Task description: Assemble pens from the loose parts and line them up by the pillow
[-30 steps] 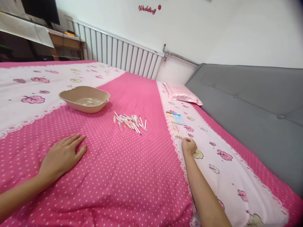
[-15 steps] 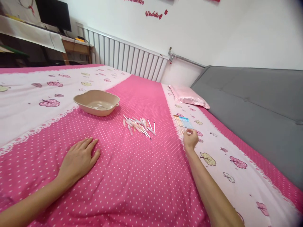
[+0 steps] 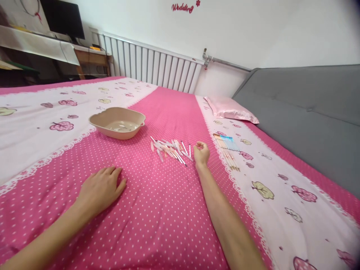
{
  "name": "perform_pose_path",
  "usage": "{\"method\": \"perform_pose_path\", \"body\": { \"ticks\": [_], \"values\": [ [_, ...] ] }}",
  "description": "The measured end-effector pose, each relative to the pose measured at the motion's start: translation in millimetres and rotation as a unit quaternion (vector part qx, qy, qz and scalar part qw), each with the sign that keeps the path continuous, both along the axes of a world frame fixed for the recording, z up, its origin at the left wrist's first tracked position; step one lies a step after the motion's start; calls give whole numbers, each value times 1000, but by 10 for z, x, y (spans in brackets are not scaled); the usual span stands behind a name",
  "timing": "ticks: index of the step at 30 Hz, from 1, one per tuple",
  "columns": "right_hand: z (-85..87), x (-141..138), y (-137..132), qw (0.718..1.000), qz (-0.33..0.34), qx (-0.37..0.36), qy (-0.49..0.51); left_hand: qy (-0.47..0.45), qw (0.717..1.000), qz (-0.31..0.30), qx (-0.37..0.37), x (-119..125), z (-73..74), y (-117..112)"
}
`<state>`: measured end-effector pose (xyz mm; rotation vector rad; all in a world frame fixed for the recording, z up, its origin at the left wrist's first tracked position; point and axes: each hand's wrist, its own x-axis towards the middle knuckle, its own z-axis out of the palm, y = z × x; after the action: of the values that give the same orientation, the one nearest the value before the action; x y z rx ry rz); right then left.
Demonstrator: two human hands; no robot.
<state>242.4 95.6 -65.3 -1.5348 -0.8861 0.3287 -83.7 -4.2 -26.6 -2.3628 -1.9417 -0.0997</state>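
My left hand [image 3: 101, 187] lies flat on the pink dotted bedspread [image 3: 157, 210], fingers stretched out, holding nothing. My right hand [image 3: 201, 153] is reached out to the right edge of a loose pile of several thin pens [image 3: 170, 149], its fingers curled in; whether it holds one I cannot make out. Right of that hand, a neat row of several pens [image 3: 227, 147] with blue and pale caps lies on the white patterned strip. A beige plastic bowl [image 3: 98, 121] stands behind my left hand, left of the pile.
A pink satin pillow [image 3: 230, 109] lies at the head of the bed beside a grey padded headboard [image 3: 303, 112]. A white radiator [image 3: 152, 67] runs along the far wall. A desk with a monitor [image 3: 63, 18] stands at the back left.
My right hand has moved left from the neat row of pens to the edge of the loose pile. My left hand stays flat on the bed.
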Motion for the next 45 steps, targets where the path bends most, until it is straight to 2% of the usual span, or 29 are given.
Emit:
{"method": "perform_pose_path", "body": {
  "ticks": [2, 4, 7, 10, 13, 15, 17, 21, 23, 26, 31, 35, 38, 41, 45],
  "values": [
    [-104, 83, 3, 1000, -6, -10, 2, -5, 998, 15, -68, 60, 171, 80],
    [-184, 174, 5, 1000, -14, -20, 0, -13, 996, 43, -76, 183, 354, 188],
    [-245, 261, 13, 999, -19, -31, -12, -37, 999, 35, 4, 518, 636, 369],
    [-257, 274, 13, 999, -8, -42, -32, -93, 993, -14, 68, 952, 889, 544],
    [-249, 261, -6, 997, 2, -49, -54, -180, 977, -45, 107, 1296, 994, 724],
    [-237, 256, -21, 996, 4, -50, -67, -221, 967, -38, 119, 1400, 920, 849],
    [-223, 253, -29, 995, 5, -53, -79, -244, 963, -13, 111, 1395, 737, 964],
    [-192, 239, -12, 993, 4, -60, -98, -226, 970, 47, 73, 1187, 308, 1119],
    [-181, 227, 6, 992, 5, -65, -106, -238, 969, 46, 54, 1076, 191, 1155],
    [-178, 210, 25, 990, 8, -73, -117, -247, 968, 28, 36, 982, 156, 1179],
    [-190, 194, 26, 987, 28, -79, -138, -220, 975, -6, -11, 963, 165, 1194],
    [-184, 182, 21, 981, 52, -93, -163, -197, 978, 68, 19, 933, 123, 1218],
    [-186, 181, 25, 975, 72, -107, -182, -185, 975, 123, 11, 909, 76, 1250],
    [-204, 187, 36, 968, 91, -120, -199, -183, 973, 138, -3, 914, 23, 1292],
    [-229, 189, 48, 962, 101, -129, -220, -186, 974, 129, -4, 946, -40, 1349]
  ]
}}
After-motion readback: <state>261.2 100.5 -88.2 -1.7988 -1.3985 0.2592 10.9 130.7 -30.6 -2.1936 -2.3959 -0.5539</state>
